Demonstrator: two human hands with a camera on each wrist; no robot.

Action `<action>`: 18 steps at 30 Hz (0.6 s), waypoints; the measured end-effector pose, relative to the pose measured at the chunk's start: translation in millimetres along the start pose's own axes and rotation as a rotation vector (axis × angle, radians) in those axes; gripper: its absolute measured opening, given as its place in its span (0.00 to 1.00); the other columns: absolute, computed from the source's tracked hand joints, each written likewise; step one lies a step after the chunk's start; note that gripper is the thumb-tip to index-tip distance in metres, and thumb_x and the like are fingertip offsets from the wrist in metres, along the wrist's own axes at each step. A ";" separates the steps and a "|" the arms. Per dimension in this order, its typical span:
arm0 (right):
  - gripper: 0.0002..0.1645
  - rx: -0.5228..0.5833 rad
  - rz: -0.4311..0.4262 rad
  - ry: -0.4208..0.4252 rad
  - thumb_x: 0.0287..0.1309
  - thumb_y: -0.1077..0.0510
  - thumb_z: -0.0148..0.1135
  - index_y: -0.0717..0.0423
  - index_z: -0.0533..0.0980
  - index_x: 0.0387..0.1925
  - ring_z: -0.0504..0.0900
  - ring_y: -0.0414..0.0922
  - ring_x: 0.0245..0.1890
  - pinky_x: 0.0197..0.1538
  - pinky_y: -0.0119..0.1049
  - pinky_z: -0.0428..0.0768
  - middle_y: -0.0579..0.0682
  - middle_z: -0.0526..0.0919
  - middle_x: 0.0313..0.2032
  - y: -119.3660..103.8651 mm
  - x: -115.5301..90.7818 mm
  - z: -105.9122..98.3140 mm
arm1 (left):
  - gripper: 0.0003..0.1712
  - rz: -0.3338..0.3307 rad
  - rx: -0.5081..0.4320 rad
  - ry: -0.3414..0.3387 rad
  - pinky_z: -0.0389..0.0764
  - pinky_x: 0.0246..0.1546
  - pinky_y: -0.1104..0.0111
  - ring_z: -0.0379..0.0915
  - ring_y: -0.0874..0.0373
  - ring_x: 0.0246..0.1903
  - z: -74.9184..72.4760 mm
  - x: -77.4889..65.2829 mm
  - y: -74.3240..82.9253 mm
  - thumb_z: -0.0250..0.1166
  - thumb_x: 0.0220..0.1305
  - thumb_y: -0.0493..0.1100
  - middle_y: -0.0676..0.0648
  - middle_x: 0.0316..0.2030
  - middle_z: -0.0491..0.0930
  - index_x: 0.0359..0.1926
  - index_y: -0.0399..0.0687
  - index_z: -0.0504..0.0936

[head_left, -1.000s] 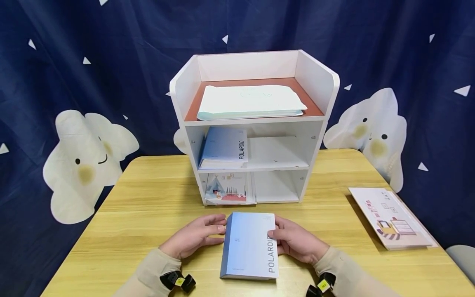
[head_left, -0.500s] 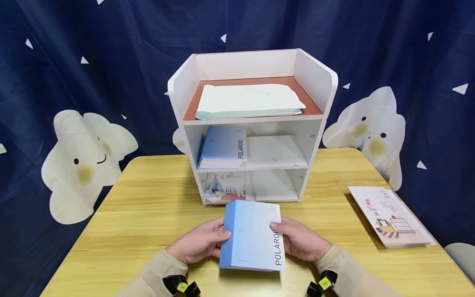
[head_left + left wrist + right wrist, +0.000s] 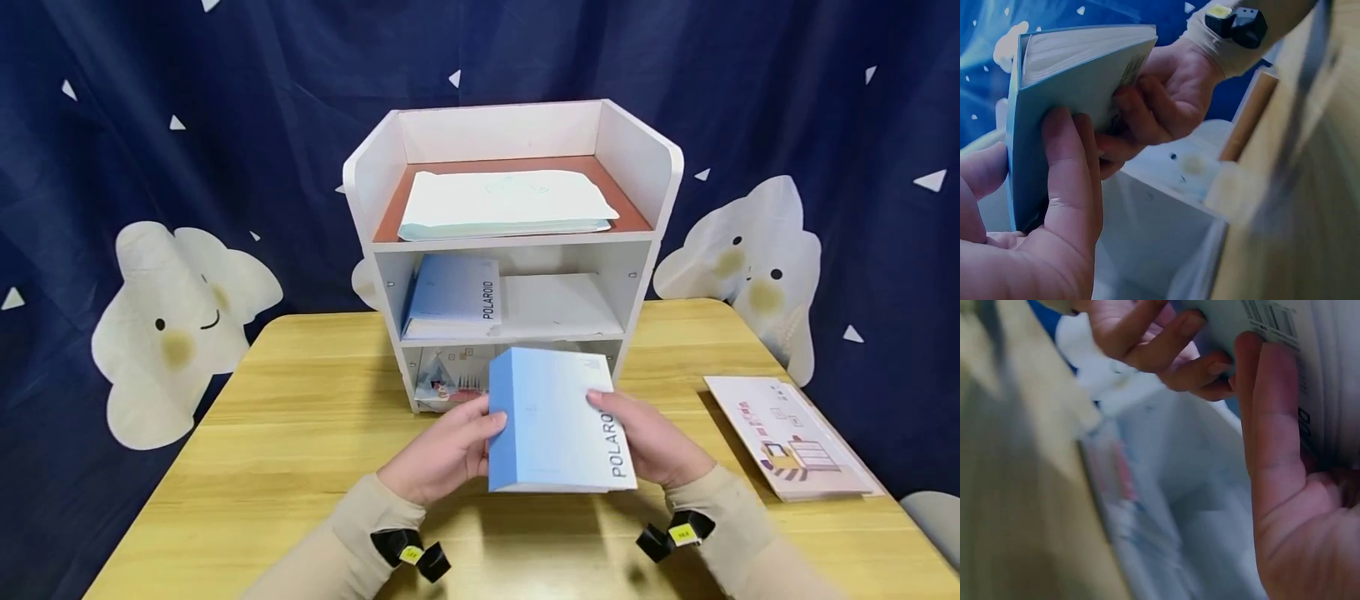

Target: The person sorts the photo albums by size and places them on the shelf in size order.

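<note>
A thick pale-blue photo album (image 3: 558,421) marked POLAROID is held above the table, in front of the shelf's lowest opening. My left hand (image 3: 450,446) grips its spine side, thumb on the front edge and fingers beneath. On the opposite side my right hand (image 3: 656,437) grips it, thumb on the cover. The left wrist view shows the album's (image 3: 1085,69) page edges, with the fingers of both hands under its back cover. A barcode on the back of the album (image 3: 1272,315) appears in the right wrist view.
A white shelf unit (image 3: 637,308) stands behind the album. Its middle level holds a similar blue album (image 3: 453,292); an illustrated book (image 3: 450,371) lies below. White paper-covered items (image 3: 510,200) lie on top. More illustrated books (image 3: 787,442) lie at the table's (image 3: 262,417) right.
The album has risen off the table and moved forward and right towards the shelf. My left hand, first beside the spine, has taken hold of it; my right hand has kept its grip.
</note>
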State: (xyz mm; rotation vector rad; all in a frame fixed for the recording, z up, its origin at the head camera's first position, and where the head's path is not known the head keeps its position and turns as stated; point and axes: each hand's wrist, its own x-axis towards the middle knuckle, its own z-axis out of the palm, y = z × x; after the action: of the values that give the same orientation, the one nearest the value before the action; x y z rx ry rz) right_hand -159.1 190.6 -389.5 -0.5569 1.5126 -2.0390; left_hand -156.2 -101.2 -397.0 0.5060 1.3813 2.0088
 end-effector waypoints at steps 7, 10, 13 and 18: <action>0.21 0.016 -0.024 0.084 0.80 0.46 0.41 0.51 0.79 0.49 0.89 0.43 0.37 0.38 0.36 0.87 0.51 0.89 0.40 -28.7 6.4 -12.3 | 0.27 0.062 -0.038 0.024 0.84 0.44 0.61 0.81 0.51 0.48 13.6 29.9 11.7 0.47 0.82 0.47 0.40 0.55 0.78 0.75 0.44 0.61; 0.22 0.055 -0.048 0.095 0.81 0.46 0.40 0.51 0.78 0.50 0.89 0.43 0.37 0.37 0.35 0.86 0.51 0.89 0.40 -35.1 9.2 -19.0 | 0.26 0.063 -0.072 0.010 0.85 0.42 0.62 0.81 0.51 0.48 17.3 40.0 14.7 0.45 0.83 0.48 0.40 0.55 0.78 0.75 0.46 0.61; 0.22 0.127 -0.083 0.088 0.81 0.47 0.39 0.52 0.77 0.51 0.89 0.44 0.38 0.38 0.35 0.86 0.52 0.88 0.42 -37.2 12.8 -25.4 | 0.27 0.046 -0.093 -0.029 0.85 0.39 0.63 0.83 0.49 0.46 18.6 48.0 15.9 0.44 0.83 0.50 0.38 0.56 0.79 0.76 0.49 0.61; 0.22 0.207 -0.103 0.101 0.81 0.47 0.39 0.54 0.77 0.53 0.89 0.45 0.39 0.39 0.35 0.86 0.53 0.88 0.42 -34.4 17.4 -32.7 | 0.28 0.032 -0.104 -0.081 0.85 0.35 0.66 0.85 0.46 0.43 18.4 53.5 15.7 0.43 0.83 0.52 0.34 0.59 0.78 0.77 0.50 0.60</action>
State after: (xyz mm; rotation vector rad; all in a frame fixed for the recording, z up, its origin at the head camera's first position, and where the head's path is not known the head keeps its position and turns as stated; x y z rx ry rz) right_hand -198.6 211.5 -365.8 -0.4644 1.3303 -2.3009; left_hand -187.7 -55.5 -377.9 0.5595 1.2210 2.0498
